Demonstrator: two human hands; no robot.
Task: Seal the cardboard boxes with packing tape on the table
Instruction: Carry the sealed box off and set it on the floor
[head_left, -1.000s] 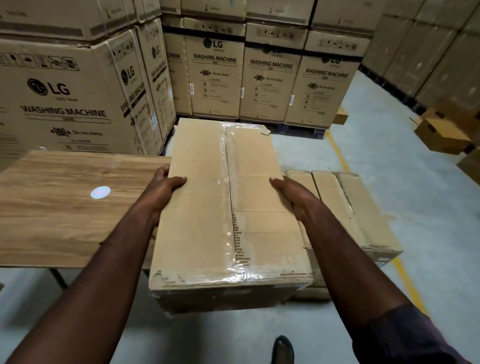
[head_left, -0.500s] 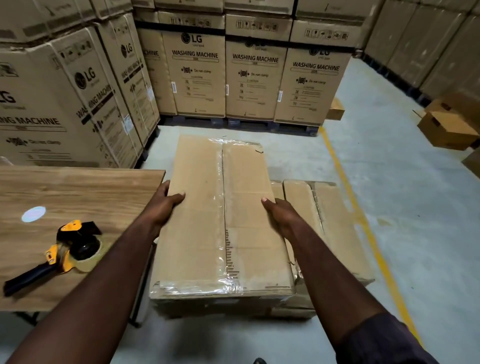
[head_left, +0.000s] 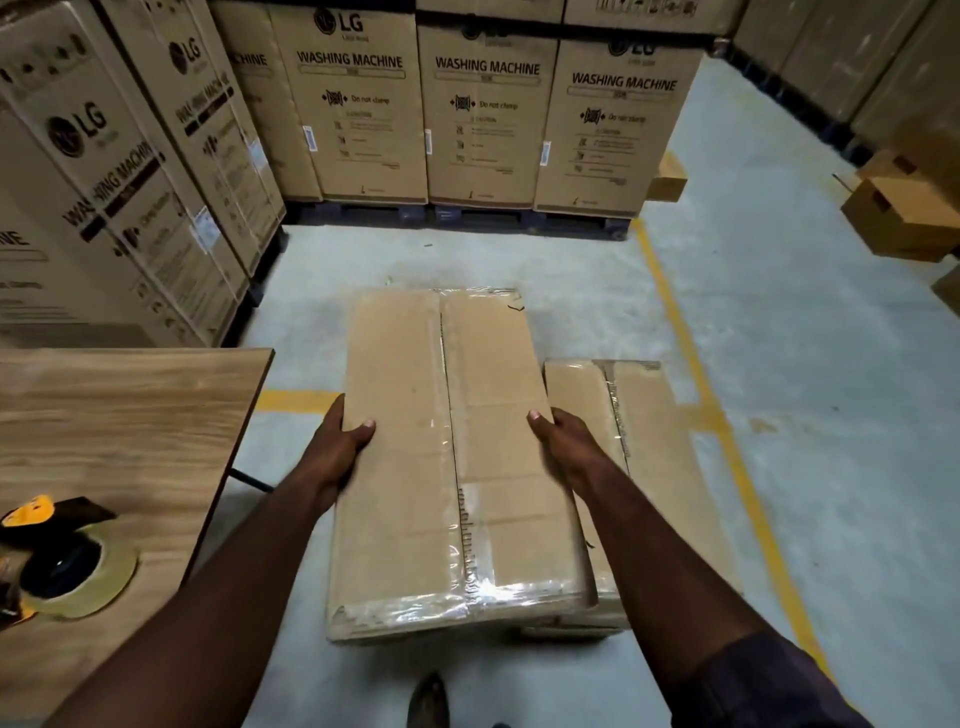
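gripping the box (head_left: 441, 467) from both long sides, the left hand (head_left: 340, 441) and right hand (head_left: 566, 441) sit about halfway along it. each thumb lies on the top face and the fingers wrap down over the edge, so both hands are clamped on the cardboard. the box is off the table (head_left: 130, 415), low over the floor (head_left: 779, 364) just right of the table's corner. whether it already rests on something i cannot tell. its long axis runs straight away from the person, and clear tape follows the centre seam and wraps the near end, so it looks sealed.

a second box (head_left: 654, 467), also taped, lies parallel on the floor just to the right, touching the held one or partly beneath it. the right hand is the nearer one, and its fingers go down into that narrow side, so they could be pinched if the box settles that way.

the tape gun (head_left: 62, 561) lies on the table well to the left, nearer the left hand. tall cartons (head_left: 483, 119) stand behind.
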